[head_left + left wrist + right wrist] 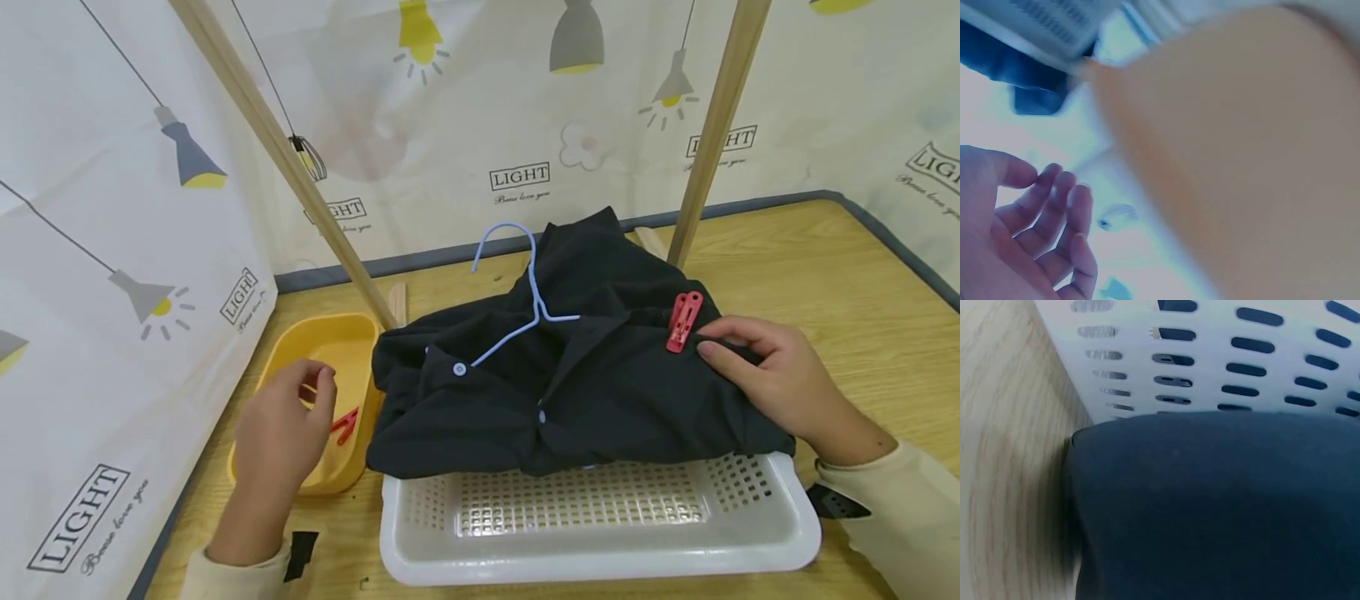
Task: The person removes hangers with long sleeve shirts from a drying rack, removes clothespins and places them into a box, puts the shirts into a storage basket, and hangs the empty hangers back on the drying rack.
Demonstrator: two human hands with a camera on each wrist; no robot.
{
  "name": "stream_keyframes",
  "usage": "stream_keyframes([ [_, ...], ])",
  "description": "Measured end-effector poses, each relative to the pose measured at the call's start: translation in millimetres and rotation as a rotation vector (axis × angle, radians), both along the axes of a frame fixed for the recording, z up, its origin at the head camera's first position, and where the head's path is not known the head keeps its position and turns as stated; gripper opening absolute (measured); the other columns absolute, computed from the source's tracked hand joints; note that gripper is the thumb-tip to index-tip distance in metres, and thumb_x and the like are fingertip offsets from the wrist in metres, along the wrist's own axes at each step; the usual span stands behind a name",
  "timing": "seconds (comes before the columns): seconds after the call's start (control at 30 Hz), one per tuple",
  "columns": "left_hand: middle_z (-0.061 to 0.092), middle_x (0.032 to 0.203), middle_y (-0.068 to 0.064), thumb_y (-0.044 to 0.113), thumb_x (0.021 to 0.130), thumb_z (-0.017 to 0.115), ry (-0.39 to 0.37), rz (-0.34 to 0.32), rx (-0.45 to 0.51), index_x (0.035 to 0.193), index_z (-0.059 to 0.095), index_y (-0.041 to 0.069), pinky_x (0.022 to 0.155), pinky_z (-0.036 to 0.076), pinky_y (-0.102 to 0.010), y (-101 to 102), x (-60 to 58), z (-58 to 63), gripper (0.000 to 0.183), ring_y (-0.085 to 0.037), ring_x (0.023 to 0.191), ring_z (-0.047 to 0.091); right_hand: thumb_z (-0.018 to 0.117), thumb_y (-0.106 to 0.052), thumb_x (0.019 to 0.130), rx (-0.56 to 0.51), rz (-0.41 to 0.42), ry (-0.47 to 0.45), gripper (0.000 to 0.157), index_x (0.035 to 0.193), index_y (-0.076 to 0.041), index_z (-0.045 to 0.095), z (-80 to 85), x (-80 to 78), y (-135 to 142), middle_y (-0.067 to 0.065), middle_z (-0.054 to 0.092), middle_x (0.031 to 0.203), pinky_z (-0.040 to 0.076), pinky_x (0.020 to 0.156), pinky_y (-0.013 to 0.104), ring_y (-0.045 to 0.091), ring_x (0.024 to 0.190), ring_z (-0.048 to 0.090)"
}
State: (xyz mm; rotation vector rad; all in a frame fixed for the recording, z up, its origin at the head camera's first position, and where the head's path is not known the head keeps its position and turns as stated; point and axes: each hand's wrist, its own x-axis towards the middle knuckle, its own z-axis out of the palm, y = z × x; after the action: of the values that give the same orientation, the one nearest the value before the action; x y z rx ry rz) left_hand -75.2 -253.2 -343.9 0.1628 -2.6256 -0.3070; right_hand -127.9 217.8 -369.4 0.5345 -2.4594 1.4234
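Black cloth shirt [592, 375]: lying over white perforated plastic basket [600, 571]. My right hand [780, 379]: pinching it beside red plastic clothespin [681, 322]; keeping folds smooth should help. My left hand [281, 425]: hovering empty, loosely curled, over yellow plastic tray's [352, 342] left edge.

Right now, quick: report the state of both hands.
Left hand: open, fingers loosely curled, holding nothing.
Right hand: closed, pinching the black shirt beside the red clothespin.

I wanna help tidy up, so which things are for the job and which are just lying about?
Likely job things: black shirt, blue hanger, red pegs, yellow tub, white basket, maybe wooden poles.
Probably just there: lamp-patterned sheets, wooden table.
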Motion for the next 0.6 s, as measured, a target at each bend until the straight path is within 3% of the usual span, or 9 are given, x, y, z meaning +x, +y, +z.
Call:
stream_keyframes([
  [0.1, 0.065, 0.076, -0.002, 0.029, 0.089, 0.054, 0.109, -0.095, -0.034, 0.088, 0.065, 0.012, 0.051, 0.043, -0.032, 18, 0.4, 15.1, 0.02, -0.018, 0.064, 0.058, 0.063, -0.005, 0.084, -0.007, 0.002, -0.001, 0.012, 0.095, -0.009, 0.067, -0.1, 0.8, 0, -0.014, 0.065, 0.085, 0.044, 0.066, 0.01, 0.001, 0.073, 0.059],
  [0.2, 0.064, 0.074, -0.002, 0.027, 0.088, 0.056, 0.168, -0.194, -0.079, 0.085, 0.065, 0.011, 0.053, 0.044, -0.031, 35, -1.6, 27.5, 0.019, -0.017, 0.064, 0.057, 0.063, -0.006, 0.084, 0.003, -0.007, 0.0, 0.011, 0.094, -0.01, 0.067, -0.6, 1.3, 0, -0.016, 0.065, 0.086, 0.044, 0.067, 0.009, -0.001, 0.075, 0.059],
  [0.37, 0.062, 0.071, 0.0, 0.029, 0.087, 0.055, 0.176, -0.337, -0.131, 0.083, 0.065, 0.012, 0.056, 0.044, -0.029, 63, -1.9, 39.7, 0.02, -0.014, 0.061, 0.053, 0.064, -0.005, 0.084, 0.014, -0.001, 0.016, 0.013, 0.095, -0.01, 0.068, -3.0, 1.5, 1, -0.019, 0.065, 0.091, 0.043, 0.072, 0.007, -0.004, 0.081, 0.059],
  [0.6, 0.06, 0.071, 0.004, 0.029, 0.087, 0.055, 0.169, -0.521, -0.163, 0.082, 0.066, 0.015, 0.061, 0.044, -0.029, 94, 1.2, 45.9, 0.018, -0.012, 0.06, 0.052, 0.064, -0.003, 0.083, 0.022, 0.02, 0.027, 0.015, 0.096, -0.009, 0.068, -0.9, 2.2, -3, -0.02, 0.065, 0.094, 0.042, 0.073, 0.006, -0.005, 0.085, 0.059],
])
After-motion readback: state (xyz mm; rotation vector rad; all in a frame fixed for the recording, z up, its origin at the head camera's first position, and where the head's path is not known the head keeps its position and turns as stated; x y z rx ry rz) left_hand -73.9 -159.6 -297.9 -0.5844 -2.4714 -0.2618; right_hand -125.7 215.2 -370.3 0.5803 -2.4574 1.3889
